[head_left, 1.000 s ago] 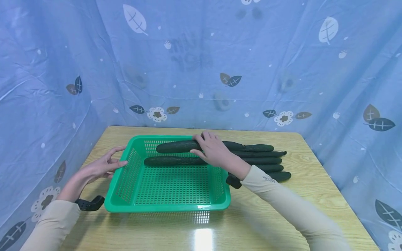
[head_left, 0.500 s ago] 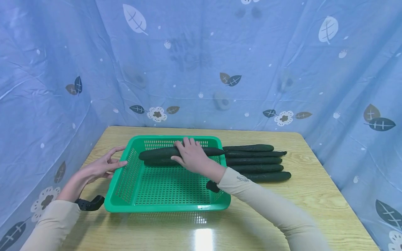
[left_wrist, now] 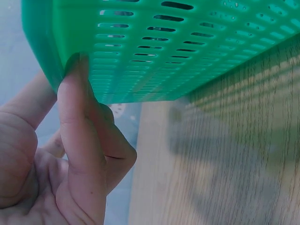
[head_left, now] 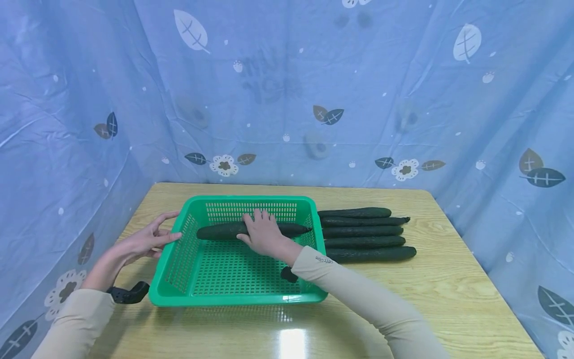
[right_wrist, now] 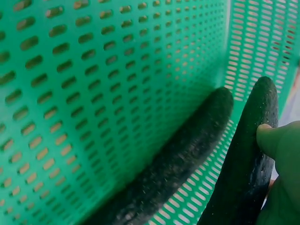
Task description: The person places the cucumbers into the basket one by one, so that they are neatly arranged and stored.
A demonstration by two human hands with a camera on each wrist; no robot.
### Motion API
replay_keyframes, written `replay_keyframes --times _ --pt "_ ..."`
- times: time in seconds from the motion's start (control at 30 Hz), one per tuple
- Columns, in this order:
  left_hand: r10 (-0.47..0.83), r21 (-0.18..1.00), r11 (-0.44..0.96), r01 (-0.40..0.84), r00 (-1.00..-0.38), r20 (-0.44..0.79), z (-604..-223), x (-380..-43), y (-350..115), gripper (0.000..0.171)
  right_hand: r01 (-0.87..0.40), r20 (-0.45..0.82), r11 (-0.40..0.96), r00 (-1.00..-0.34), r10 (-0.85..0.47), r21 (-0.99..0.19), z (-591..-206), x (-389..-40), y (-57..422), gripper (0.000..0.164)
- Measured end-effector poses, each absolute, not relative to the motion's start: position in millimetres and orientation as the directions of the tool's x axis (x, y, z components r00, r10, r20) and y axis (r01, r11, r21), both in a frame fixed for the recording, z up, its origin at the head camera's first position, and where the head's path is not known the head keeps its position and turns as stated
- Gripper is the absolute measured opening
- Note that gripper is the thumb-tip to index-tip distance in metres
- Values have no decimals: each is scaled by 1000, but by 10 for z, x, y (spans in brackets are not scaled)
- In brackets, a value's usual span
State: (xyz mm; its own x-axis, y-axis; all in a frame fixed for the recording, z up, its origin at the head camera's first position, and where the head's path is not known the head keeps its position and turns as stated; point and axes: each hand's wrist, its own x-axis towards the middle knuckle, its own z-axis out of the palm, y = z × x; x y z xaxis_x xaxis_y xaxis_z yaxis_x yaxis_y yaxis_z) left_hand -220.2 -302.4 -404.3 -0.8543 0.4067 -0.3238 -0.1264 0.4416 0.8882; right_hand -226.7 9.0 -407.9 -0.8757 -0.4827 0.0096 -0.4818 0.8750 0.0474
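My right hand [head_left: 265,236] grips a long dark green cucumber [head_left: 221,231] inside a green plastic basket [head_left: 237,300]. In the right wrist view the thumb presses that cucumber's side, and a second cucumber [right_wrist: 178,157] lies apart from it on the basket's floor. From the head view the held cucumber hides most or all of the second one. At the basket's left end, my left hand [head_left: 143,240] pinches the rim between thumb and fingers. Close up in the left wrist view, fingers [left_wrist: 75,108] lie against the outside of the slotted wall.
Several more cucumbers [head_left: 363,231] lie side by side just right of the basket, their left ends close to its wall. A wooden table [head_left: 448,279] carries everything. Blue patterned curtains [head_left: 287,89] enclose it at the back and sides.
My right hand has carried the cucumber leftward, from across the basket's right rim, then down into the basket and nearer me. The left hand keeps its place on the rim.
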Motion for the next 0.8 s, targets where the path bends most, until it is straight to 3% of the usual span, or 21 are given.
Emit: replay_keyframes --times 0.43,0.8 --pt "391 877 461 -138 -856 -340 -4031 -2202 -3018 77 -462 -50 887 -886 -460 23 -4263 -2278 -9 50" --pt "407 884 450 -128 -852 -330 -4013 -2220 -3012 76 -509 27 857 -858 -513 83 -4380 -2290 12 47"
